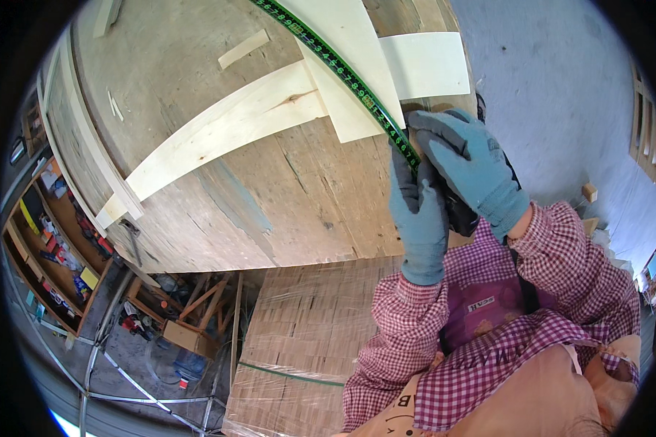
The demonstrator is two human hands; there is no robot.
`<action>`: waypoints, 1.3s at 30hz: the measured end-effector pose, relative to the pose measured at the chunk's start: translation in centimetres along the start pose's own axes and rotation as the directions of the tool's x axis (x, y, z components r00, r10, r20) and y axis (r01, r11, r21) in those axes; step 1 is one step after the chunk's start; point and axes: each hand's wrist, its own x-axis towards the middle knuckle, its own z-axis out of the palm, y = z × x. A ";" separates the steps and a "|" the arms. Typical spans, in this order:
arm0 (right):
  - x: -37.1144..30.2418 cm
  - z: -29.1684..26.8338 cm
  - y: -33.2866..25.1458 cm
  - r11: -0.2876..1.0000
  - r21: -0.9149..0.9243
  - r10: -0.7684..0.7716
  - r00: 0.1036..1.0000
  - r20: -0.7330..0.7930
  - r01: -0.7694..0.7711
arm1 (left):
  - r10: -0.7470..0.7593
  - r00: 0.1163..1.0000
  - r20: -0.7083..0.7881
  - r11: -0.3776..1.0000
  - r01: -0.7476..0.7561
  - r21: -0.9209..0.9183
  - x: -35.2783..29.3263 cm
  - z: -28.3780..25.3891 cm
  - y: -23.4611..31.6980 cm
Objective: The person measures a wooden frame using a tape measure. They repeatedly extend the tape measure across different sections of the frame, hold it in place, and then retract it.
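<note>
A tape measure's black blade with green markings [335, 65] stretches from my hands toward the upper left, over a pale wide plank [350, 109]. My left hand [420, 226], in a grey-blue glove, grips the near end of the tape beside the worktable's edge. Gloved alike, my right hand [477, 164] bends its fingers around the same end from the right. The case is mostly hidden between the gloves. Beneath the wide plank, a long pale strip of wood [229, 127] runs to the left, and a short pale board [426, 65] shows on the right.
The worn wooden worktable [306, 197] carries a small wood offcut [243, 49] and long rails [95, 124] at its left edge. Below stands a plastic-wrapped stack of wood pieces [299, 320]. A tool-filled wooden shelf [95, 273] and a cardboard box [187, 338] lie lower left.
</note>
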 end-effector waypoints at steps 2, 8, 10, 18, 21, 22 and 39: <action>-0.1 0.1 0.1 1.000 -0.007 -0.009 1.000 -0.009 0.009 | -0.016 1.000 -0.012 0.999 0.017 0.035 -0.1 0.0 0.0; -0.2 0.3 0.3 1.000 -0.013 -0.019 0.999 -0.028 0.018 | -0.020 0.998 -0.053 0.996 0.025 0.082 -0.2 0.4 0.0; -0.2 0.4 0.3 0.999 -0.025 -0.028 0.999 -0.034 0.027 | -0.028 0.998 -0.057 0.998 0.031 0.061 -0.2 0.5 0.1; -0.1 0.4 0.4 0.999 -0.036 -0.034 0.999 -0.025 0.033 | -0.006 0.996 -0.093 0.998 0.011 0.058 0.0 1.1 0.1; -0.1 0.6 0.6 0.998 -0.046 -0.035 0.998 -0.046 0.033 | -0.024 0.995 -0.101 0.992 0.036 0.125 0.0 0.8 -0.1; -0.1 0.6 0.7 0.998 -0.051 -0.034 0.998 -0.056 0.031 | -0.040 0.994 -0.102 0.987 0.055 0.153 0.1 0.7 -0.1; 1.9 -3.9 0.5 0.702 0.479 0.485 0.846 0.219 -0.527 | 0.060 0.998 0.004 0.990 -0.060 0.131 0.1 0.7 -0.5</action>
